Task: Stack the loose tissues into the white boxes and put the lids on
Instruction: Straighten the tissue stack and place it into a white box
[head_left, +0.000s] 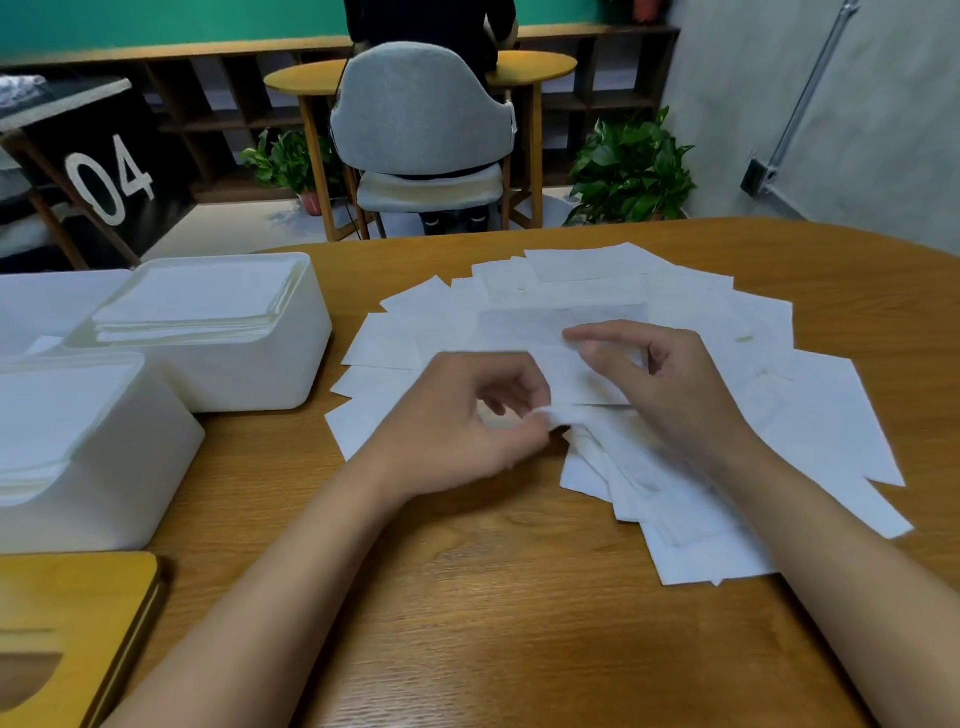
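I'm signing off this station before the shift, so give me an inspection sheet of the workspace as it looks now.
Surface: wooden table, rounded far edge.
Job's things: loose tissues fanned out at right; far white box and near white box at left, both lidless, holding stacked tissues; wooden lid at the near left corner.
Clutter: nothing seen.
Grips: left hand pinches a tissue edge; right hand lies over the pile, fingers curled, hold unclear.
Cables: none seen on the table; metal conduit on the right wall.
Surroundings: grey chair with someone seated, potted plant, shelving.
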